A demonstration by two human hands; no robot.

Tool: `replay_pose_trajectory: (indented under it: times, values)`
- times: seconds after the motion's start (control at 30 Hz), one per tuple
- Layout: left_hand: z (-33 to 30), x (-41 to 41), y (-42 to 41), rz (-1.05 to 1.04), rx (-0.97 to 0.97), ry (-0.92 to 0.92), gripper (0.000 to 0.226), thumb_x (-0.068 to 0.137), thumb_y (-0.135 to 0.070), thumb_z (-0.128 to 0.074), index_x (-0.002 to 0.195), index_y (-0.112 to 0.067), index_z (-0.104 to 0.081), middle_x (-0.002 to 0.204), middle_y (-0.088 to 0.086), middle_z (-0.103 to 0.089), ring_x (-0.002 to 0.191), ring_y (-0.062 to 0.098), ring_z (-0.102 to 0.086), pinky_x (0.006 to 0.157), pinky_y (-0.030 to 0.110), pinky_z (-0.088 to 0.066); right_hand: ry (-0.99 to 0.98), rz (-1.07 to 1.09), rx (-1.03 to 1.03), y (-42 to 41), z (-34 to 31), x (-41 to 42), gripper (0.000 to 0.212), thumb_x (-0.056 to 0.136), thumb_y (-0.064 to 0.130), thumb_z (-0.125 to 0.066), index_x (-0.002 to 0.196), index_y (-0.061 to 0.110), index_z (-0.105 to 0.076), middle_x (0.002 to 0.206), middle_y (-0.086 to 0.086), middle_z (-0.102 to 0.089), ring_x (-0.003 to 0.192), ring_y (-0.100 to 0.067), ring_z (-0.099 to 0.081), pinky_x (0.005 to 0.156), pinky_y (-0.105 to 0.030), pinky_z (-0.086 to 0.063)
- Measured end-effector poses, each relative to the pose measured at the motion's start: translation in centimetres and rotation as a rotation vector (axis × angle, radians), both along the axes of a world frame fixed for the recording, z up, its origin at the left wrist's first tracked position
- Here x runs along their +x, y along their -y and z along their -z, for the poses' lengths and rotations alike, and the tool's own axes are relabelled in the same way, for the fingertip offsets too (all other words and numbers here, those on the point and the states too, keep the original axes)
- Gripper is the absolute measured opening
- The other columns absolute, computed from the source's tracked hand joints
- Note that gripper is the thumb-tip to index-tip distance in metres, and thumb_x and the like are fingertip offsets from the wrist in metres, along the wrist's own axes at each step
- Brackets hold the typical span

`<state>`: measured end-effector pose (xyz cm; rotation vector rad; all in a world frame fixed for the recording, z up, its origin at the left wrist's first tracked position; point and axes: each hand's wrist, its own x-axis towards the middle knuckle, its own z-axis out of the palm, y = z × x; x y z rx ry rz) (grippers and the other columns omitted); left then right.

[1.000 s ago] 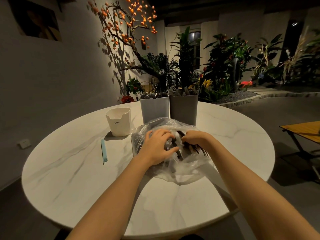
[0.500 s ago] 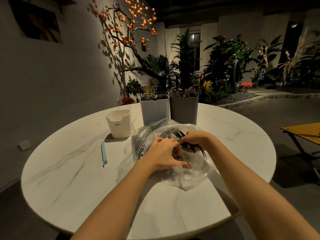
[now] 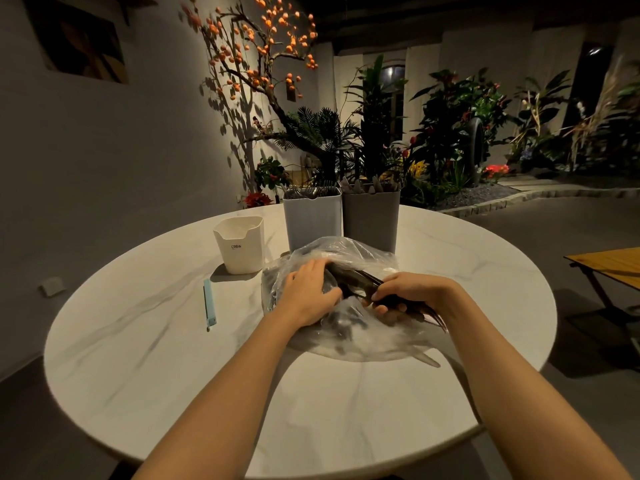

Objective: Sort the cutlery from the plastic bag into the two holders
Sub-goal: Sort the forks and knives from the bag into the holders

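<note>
A clear plastic bag [image 3: 349, 249] of dark cutlery lies in the middle of the round white table [image 3: 173, 358]. My right hand [image 3: 412, 294] grips a bundle of dark cutlery [image 3: 356, 280] whose ends stick out past my wrist on the right. My left hand [image 3: 308, 292] rests on the bag beside that bundle, fingers touching the cutlery. Behind the bag stand two tall holders side by side: a light grey holder [image 3: 311, 220] with forks in it and a darker grey holder [image 3: 372, 218] with spoons or knives in it.
A white cup-like container [image 3: 239, 245] stands left of the holders. A light blue clip stick [image 3: 209, 304] lies on the table to the left of the bag. A wooden bench [image 3: 609, 265] is off to the right; plants stand beyond the table.
My right hand has drawn the dark bundle rightward, out toward the bag's opening, and more of it shows. My left hand has shifted onto the bag's left side.
</note>
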<state>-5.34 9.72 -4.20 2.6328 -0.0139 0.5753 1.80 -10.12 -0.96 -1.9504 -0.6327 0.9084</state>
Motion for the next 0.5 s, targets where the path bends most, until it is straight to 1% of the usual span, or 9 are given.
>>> replay_pose_trajectory:
  times: [0.1, 0.17, 0.2, 0.27, 0.3, 0.33, 0.4, 0.47, 0.5]
  values:
    - [0.17, 0.34, -0.52, -0.014, -0.133, 0.067, 0.035, 0.093, -0.027, -0.049, 0.128, -0.022, -0.050, 0.128, 0.000, -0.056, 0.117, 0.019, -0.049, 0.106, 0.048, -0.039, -0.019, -0.051, 0.010, 0.56, -0.10, -0.04, 0.013, 0.100, 0.009, -0.043, 0.097, 0.004, -0.055, 0.064, -0.003, -0.052, 0.048, -0.009, -0.040, 0.045, -0.017, -0.034]
    - [0.15, 0.46, -0.71, -0.024, -0.180, 0.119, 0.030, 0.095, -0.034, -0.050, 0.123, -0.024, -0.054, 0.123, -0.002, -0.059, 0.112, 0.017, -0.053, 0.103, 0.047, -0.043, -0.006, -0.055, 0.030, 0.68, -0.06, 0.07, 0.014, 0.100, 0.009, -0.043, 0.099, 0.004, -0.056, 0.065, -0.004, -0.052, 0.050, -0.010, -0.040, 0.046, -0.019, -0.034]
    - [0.08, 0.47, -0.69, -0.043, -0.176, 0.136, 0.034, 0.094, -0.042, -0.053, 0.123, -0.025, -0.054, 0.123, -0.003, -0.059, 0.113, 0.017, -0.053, 0.103, 0.047, -0.042, 0.007, -0.058, 0.048, 0.64, -0.03, 0.09, 0.015, 0.100, 0.009, -0.042, 0.100, 0.003, -0.056, 0.066, -0.004, -0.052, 0.050, -0.011, -0.041, 0.046, -0.019, -0.035]
    - [-0.05, 0.37, -0.47, -0.094, -0.065, 0.099, 0.056, 0.085, -0.059, -0.058, 0.130, -0.027, -0.047, 0.133, -0.004, -0.052, 0.123, 0.018, -0.046, 0.110, 0.049, -0.033, 0.027, -0.049, 0.085, 0.48, 0.10, 0.01, 0.017, 0.101, 0.008, -0.040, 0.100, 0.002, -0.056, 0.066, -0.004, -0.052, 0.051, -0.011, -0.044, 0.047, -0.019, -0.039]
    - [-0.10, 0.27, -0.24, -0.114, 0.008, 0.061, 0.069, 0.081, -0.063, -0.060, 0.137, -0.026, -0.040, 0.139, -0.003, -0.046, 0.129, 0.020, -0.041, 0.113, 0.047, -0.028, 0.031, -0.038, 0.107, 0.41, 0.18, -0.01, 0.018, 0.101, 0.008, -0.040, 0.101, 0.001, -0.056, 0.066, -0.005, -0.052, 0.053, -0.011, -0.045, 0.050, -0.020, -0.041]
    - [-0.09, 0.21, -0.02, -0.128, 0.055, 0.032, 0.078, 0.079, -0.062, -0.062, 0.141, -0.025, -0.033, 0.144, -0.002, -0.040, 0.134, 0.020, -0.035, 0.115, 0.045, -0.024, 0.030, -0.028, 0.130, 0.38, 0.27, -0.03, 0.018, 0.101, 0.007, -0.040, 0.102, -0.001, -0.056, 0.066, -0.005, -0.052, 0.055, -0.013, -0.047, 0.054, -0.022, -0.043]
    - [-0.07, 0.15, 0.15, -0.128, 0.045, 0.035, 0.081, 0.081, -0.050, -0.067, 0.145, -0.021, -0.027, 0.147, 0.000, -0.035, 0.136, 0.021, -0.032, 0.115, 0.043, -0.021, 0.003, -0.018, 0.165, 0.48, 0.33, -0.19, 0.017, 0.100, 0.006, -0.040, 0.098, 0.000, -0.056, 0.066, -0.007, -0.051, 0.059, -0.015, -0.049, 0.060, -0.027, -0.046]
    - [-0.03, 0.22, -0.12, -0.102, -0.024, 0.079, 0.072, 0.083, -0.030, -0.068, 0.143, -0.018, -0.030, 0.144, 0.002, -0.038, 0.133, 0.022, -0.036, 0.113, 0.042, -0.028, -0.037, -0.034, 0.178, 0.79, 0.23, -0.43, 0.014, 0.100, 0.005, -0.040, 0.092, 0.001, -0.051, 0.068, -0.008, -0.051, 0.060, -0.016, -0.051, 0.059, -0.027, -0.047]
    - [-0.11, 0.17, -0.19, -0.088, -0.073, 0.093, 0.066, 0.084, -0.019, -0.066, 0.141, -0.017, -0.033, 0.141, 0.003, -0.042, 0.131, 0.023, -0.039, 0.111, 0.039, -0.032, -0.053, -0.055, 0.177, 1.00, 0.10, -0.54, 0.012, 0.100, 0.005, -0.040, 0.093, 0.002, -0.049, 0.070, -0.008, -0.052, 0.060, -0.017, -0.051, 0.057, -0.026, -0.048]
